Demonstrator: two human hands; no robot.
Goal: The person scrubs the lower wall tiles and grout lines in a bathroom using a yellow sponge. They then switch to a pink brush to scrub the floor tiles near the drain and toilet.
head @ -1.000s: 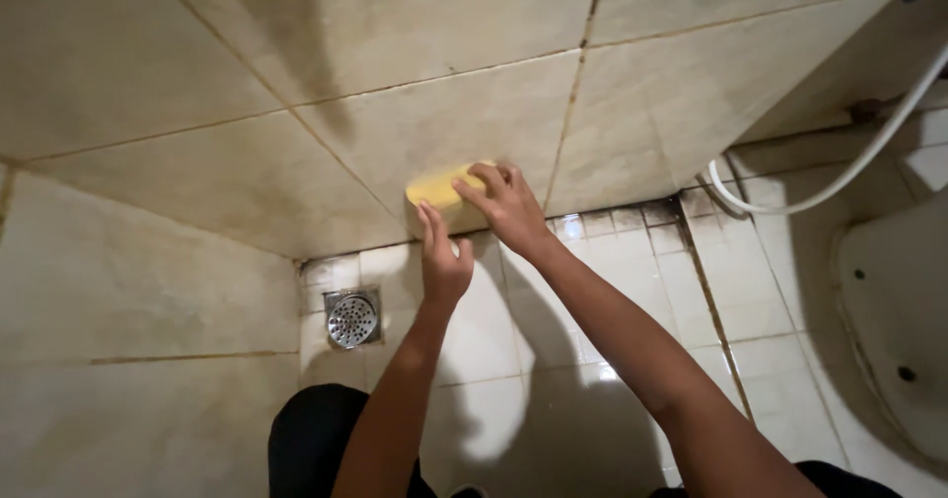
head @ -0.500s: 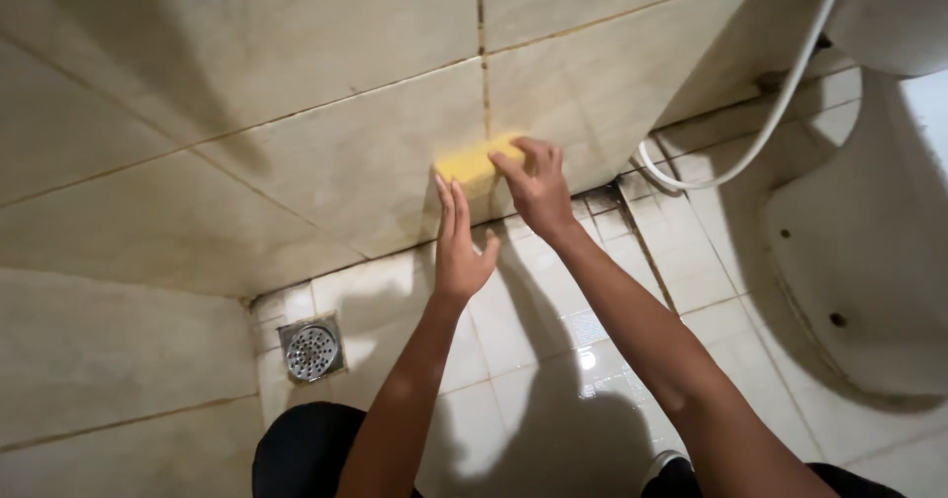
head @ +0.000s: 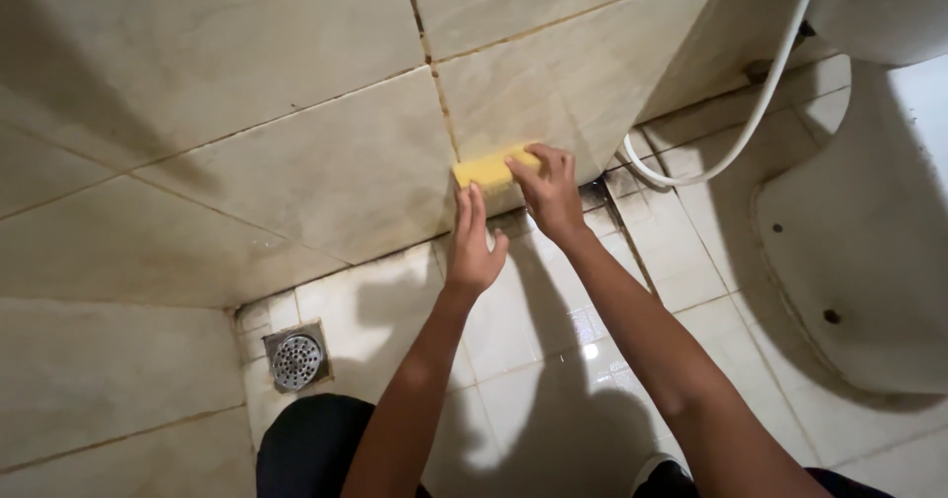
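Nearest, at six o'clock, dark-clad knees sit above the white floor tiles (head: pixel 553 360); a round metal drain (head: pixel 296 358) lies at eight o'clock. The left hand (head: pixel 472 246) rests flat, fingers straight, on the wall's base (holding nothing). Just beyond, toward twelve o'clock, the right hand (head: pixel 548 194) presses a yellow sponge (head: pixel 484 170) against the beige wall tile (head: pixel 326 162), grip closed over it. A white hose (head: pixel 760 103) and toilet (head: pixel 869 251) sit at two to three o'clock.

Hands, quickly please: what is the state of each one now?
Left hand: open, flat against the wall tile, holding nothing.
Right hand: closed on the yellow sponge.
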